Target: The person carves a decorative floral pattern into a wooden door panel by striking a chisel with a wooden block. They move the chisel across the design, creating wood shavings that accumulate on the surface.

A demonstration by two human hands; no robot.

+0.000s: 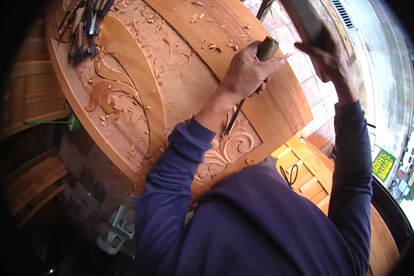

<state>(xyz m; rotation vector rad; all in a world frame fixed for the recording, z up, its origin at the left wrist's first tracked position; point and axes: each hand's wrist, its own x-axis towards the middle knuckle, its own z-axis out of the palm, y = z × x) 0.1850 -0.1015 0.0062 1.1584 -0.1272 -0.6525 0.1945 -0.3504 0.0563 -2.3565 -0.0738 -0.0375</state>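
My left hand [246, 71] is closed around the wooden handle of a carving chisel [267, 49]. The chisel slants down, and its dark blade meets the scroll carving [238, 143] at the near end of a wooden panel [280, 103]. Up and to the right, my right hand [330, 60] grips a wooden mallet [304, 20], raised off the panel and apart from the chisel; both are smeared by motion. Curled leaf shapes [112, 96] stand out in relief across the panel's left side.
Several carving tools [83, 30] lie heaped at the panel's far left, and wood shavings [163, 39] are scattered over it. A pale plastic stool [116, 234] stands at lower left, below wooden panels [39, 94]. Another wooden piece [310, 172] is on the right.
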